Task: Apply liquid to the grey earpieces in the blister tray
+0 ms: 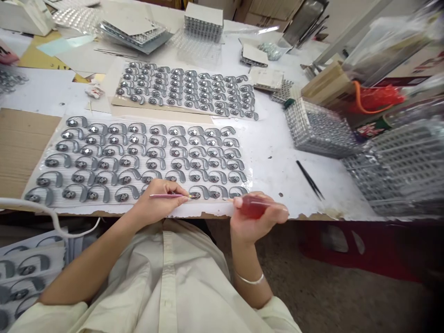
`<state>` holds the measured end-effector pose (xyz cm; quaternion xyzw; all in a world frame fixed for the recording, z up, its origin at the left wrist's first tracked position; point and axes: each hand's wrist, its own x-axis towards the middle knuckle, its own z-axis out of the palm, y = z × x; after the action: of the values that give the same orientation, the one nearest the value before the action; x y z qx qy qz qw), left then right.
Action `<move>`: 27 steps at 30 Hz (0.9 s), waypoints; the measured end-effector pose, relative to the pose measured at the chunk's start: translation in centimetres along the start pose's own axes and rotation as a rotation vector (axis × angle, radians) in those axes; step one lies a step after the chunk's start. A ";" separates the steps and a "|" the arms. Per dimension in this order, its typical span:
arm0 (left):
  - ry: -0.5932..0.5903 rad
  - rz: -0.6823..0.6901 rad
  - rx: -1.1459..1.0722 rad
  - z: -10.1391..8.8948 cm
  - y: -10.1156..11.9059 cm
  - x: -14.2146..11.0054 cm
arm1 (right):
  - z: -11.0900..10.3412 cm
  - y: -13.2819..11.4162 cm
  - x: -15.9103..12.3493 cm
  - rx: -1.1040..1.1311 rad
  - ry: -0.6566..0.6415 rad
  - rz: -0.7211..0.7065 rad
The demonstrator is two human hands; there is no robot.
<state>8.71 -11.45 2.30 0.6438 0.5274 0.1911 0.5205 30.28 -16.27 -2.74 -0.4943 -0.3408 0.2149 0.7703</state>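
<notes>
My left hand (pixel 154 201) pinches a thin pink stick (pixel 163 196) with a yellowish tip. That tip is beside a grey hook-shaped metal part (pixel 200 190) in the nearest row of a white ribbed sheet (pixel 46 159). Many similar curved parts, each with a shiny round piece at one end, lie in rows on this sheet. At its right front corner, my right hand (pixel 244 229) is closed around a translucent red squeeze bottle (pixel 255 206). The bottle's narrow nozzle points left, towards the parts. Whether either tip touches a part, I cannot tell.
Behind lies a second sheet of grey parts (pixel 187 88). Black tweezers (pixel 310 179) rest on the right of the table, near stacked plastic trays (pixel 317 127). A white cable (pixel 53 217) loops over the left front edge. More packs of small pieces (pixel 204 23) stand at the back.
</notes>
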 end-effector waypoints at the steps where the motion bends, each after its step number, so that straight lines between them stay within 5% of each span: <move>1: -0.003 0.007 -0.005 0.0 0.0 -0.2 | -0.1 -0.5 1.0 0.084 0.038 0.114; 3: 0.000 0.019 -0.011 -0.2 -0.2 -0.8 | 0.0 -1.4 3.2 0.230 0.116 0.270; 7: 0.106 0.144 -0.049 -0.1 -0.8 -1.6 | 1.5 -2.8 7.6 0.258 -0.006 0.329; 12: 0.356 0.667 0.031 1.5 -1.5 -0.5 | 5.1 -2.6 10.0 0.153 -0.373 0.253; 15: 0.412 0.841 0.225 2.6 -2.4 0.6 | 6.5 -1.5 9.3 0.073 -0.450 0.176; 21: 0.455 0.902 0.558 3.8 -4.1 1.3 | 6.3 -0.3 6.9 -0.127 -0.491 -0.221; 27: 0.475 0.884 0.724 4.0 -3.3 1.0 | 6.4 -0.5 6.6 -0.196 -0.645 -0.309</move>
<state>10.69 -12.78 -2.38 0.8770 0.3435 0.3359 0.0091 29.96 -8.13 1.52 -0.4151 -0.6556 0.2071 0.5958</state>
